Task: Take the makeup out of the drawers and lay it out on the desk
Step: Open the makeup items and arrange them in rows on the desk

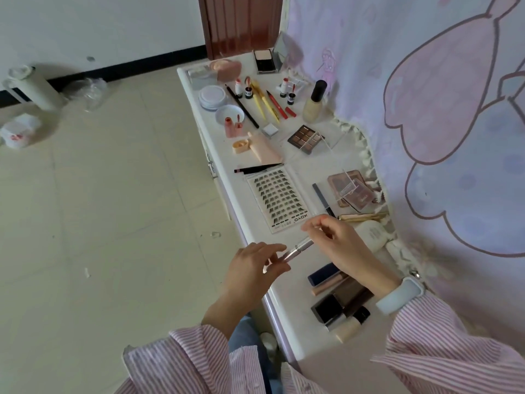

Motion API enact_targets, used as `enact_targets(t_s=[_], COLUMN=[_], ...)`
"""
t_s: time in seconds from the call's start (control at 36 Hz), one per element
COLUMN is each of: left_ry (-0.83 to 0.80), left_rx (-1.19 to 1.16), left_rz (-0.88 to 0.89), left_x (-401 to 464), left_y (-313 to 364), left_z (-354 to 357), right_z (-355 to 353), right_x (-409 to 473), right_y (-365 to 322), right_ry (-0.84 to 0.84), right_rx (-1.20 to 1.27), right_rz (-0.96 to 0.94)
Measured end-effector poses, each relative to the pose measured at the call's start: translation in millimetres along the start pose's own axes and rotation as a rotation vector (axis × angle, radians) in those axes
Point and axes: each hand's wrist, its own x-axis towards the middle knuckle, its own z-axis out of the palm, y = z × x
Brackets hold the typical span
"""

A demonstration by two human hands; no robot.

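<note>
Tube (299, 248), slim and silver, sits above the desk (284, 314) near edge; left hand (252, 268) and right hand (341, 240) pinch its ends. Light, rigid, slippery: grip mid-barrel.

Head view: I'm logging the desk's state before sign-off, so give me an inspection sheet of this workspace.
Surface: white desk, crowded with makeup along its length.
Job's things: silver tube held above the desk; lash sheet, brown eyeshadow palette, foundation bottle, pink palette laid out.
Clutter: plastic bags on the floor.
Grippers: left hand and right hand each pinch an end of the silver tube.
Cables: nothing seen.
Surroundings: tiled floor, cartoon-print curtain, brown door.
</note>
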Motion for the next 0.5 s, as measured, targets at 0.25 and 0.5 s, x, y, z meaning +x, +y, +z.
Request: enact_targets(t_s=[0.25, 0.5], left_ry=[0.025, 0.050], left_rx=[0.017, 0.118], left_rz=[0.027, 0.066], left_x=[12, 16], left_y=[-6, -16], left_z=[4, 0], right_z=[-15, -19], right_x=[8, 17], right_y=[7, 14], right_ry=[-0.037, 0.025], right_rx=[-0.033, -0.265], right_rz=[-0.005, -0.010])
